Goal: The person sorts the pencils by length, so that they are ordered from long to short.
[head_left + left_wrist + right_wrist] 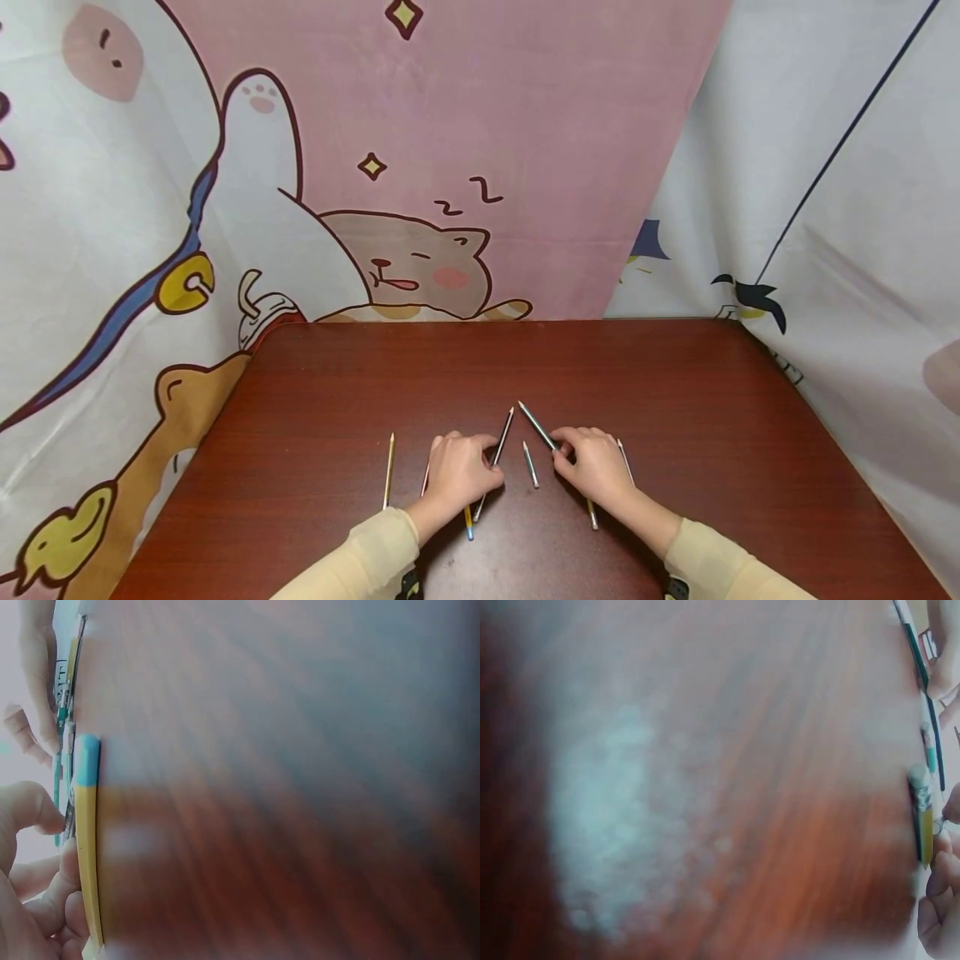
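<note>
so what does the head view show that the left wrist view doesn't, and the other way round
Only the head view: the sleeping cat and gold bell printed on the backdrop.
Only the left wrist view: a long yellow stretch of the blue-ended pencil, mostly hidden behind the left hand in the head view.
Both: the tabletop, that pencil's blue end, the left hand and the right hand.

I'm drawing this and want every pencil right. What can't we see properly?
Head view: near end of the reddish pencil, behind the left hand.
Head view: far end of the eraser-tipped pencil, behind the right hand.
Head view: sleeves, cut off by bottom edge.
Right wrist view: tabletop grain, blurred.
</note>
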Action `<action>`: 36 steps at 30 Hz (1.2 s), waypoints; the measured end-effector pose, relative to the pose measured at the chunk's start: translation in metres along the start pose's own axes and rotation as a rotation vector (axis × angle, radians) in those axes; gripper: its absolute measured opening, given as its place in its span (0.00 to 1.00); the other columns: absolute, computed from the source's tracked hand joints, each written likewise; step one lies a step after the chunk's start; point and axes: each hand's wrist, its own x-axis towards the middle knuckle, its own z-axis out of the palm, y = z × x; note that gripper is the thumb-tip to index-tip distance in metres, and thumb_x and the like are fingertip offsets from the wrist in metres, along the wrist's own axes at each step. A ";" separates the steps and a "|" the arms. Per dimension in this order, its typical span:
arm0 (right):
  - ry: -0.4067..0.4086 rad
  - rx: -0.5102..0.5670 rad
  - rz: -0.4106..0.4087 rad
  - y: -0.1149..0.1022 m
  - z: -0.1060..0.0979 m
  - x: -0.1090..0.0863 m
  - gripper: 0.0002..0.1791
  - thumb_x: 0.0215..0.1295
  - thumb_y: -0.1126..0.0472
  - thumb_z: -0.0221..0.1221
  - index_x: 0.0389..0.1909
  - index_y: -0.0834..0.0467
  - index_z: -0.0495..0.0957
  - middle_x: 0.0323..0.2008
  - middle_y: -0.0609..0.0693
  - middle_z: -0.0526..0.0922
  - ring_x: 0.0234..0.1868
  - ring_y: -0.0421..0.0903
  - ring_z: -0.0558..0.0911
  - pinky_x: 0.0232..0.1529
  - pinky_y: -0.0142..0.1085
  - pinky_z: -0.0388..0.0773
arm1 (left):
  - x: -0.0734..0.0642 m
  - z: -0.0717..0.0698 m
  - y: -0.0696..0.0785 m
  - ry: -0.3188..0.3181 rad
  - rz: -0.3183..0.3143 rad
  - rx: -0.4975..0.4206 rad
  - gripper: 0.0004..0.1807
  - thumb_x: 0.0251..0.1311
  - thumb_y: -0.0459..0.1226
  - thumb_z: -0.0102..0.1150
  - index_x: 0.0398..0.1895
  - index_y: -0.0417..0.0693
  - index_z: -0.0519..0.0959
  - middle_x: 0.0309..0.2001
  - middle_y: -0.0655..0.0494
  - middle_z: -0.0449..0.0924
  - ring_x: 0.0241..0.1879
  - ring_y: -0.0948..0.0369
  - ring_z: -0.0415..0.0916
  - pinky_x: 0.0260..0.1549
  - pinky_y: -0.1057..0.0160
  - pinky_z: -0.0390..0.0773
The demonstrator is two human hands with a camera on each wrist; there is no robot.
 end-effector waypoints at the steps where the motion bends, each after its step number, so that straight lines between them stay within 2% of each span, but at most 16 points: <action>1: -0.001 0.008 0.009 0.000 0.000 0.000 0.12 0.47 0.65 0.68 0.35 0.56 0.84 0.22 0.37 0.75 0.28 0.44 0.77 0.33 0.44 0.73 | 0.000 0.001 0.000 0.004 -0.001 -0.003 0.20 0.33 0.42 0.65 0.37 0.56 0.89 0.14 0.73 0.76 0.23 0.62 0.69 0.28 0.61 0.62; 7: -0.025 0.094 0.101 0.001 -0.003 0.006 0.07 0.51 0.65 0.66 0.32 0.53 0.84 0.24 0.38 0.76 0.28 0.41 0.75 0.31 0.39 0.73 | 0.002 0.003 -0.004 0.022 -0.015 -0.064 0.19 0.34 0.41 0.64 0.37 0.54 0.88 0.14 0.73 0.73 0.23 0.64 0.69 0.29 0.62 0.63; 12: -0.067 0.257 0.214 -0.003 -0.008 0.013 0.05 0.55 0.67 0.63 0.32 0.55 0.83 0.23 0.40 0.76 0.20 0.35 0.72 0.24 0.32 0.69 | 0.006 0.001 -0.009 0.048 -0.017 -0.152 0.17 0.37 0.39 0.64 0.36 0.51 0.87 0.14 0.75 0.71 0.23 0.67 0.68 0.31 0.62 0.65; 16: -0.098 0.342 0.285 -0.006 -0.008 0.019 0.03 0.58 0.65 0.63 0.33 0.56 0.82 0.22 0.41 0.76 0.18 0.34 0.70 0.23 0.32 0.68 | 0.010 0.000 -0.013 0.057 -0.051 -0.207 0.17 0.38 0.38 0.63 0.37 0.50 0.87 0.15 0.77 0.71 0.25 0.68 0.70 0.33 0.61 0.67; 20: -0.108 0.355 0.311 -0.008 -0.004 0.025 0.02 0.59 0.62 0.64 0.32 0.55 0.81 0.23 0.40 0.76 0.22 0.36 0.70 0.26 0.32 0.67 | 0.015 -0.003 -0.016 0.058 -0.098 -0.239 0.17 0.39 0.38 0.63 0.38 0.50 0.87 0.15 0.78 0.70 0.26 0.67 0.72 0.35 0.60 0.68; 26: -0.101 0.410 0.303 -0.014 0.001 0.034 0.02 0.58 0.62 0.65 0.30 0.56 0.81 0.22 0.40 0.76 0.22 0.37 0.71 0.26 0.32 0.68 | 0.022 -0.010 -0.021 0.087 -0.159 -0.282 0.17 0.40 0.38 0.64 0.38 0.49 0.86 0.15 0.77 0.72 0.28 0.64 0.73 0.36 0.58 0.68; 36: -0.132 0.512 0.336 -0.032 0.009 0.051 0.03 0.58 0.63 0.67 0.30 0.59 0.82 0.23 0.43 0.81 0.22 0.37 0.75 0.25 0.31 0.72 | 0.032 -0.013 -0.040 0.109 -0.265 -0.338 0.17 0.40 0.36 0.62 0.38 0.48 0.86 0.17 0.72 0.75 0.29 0.61 0.75 0.39 0.52 0.69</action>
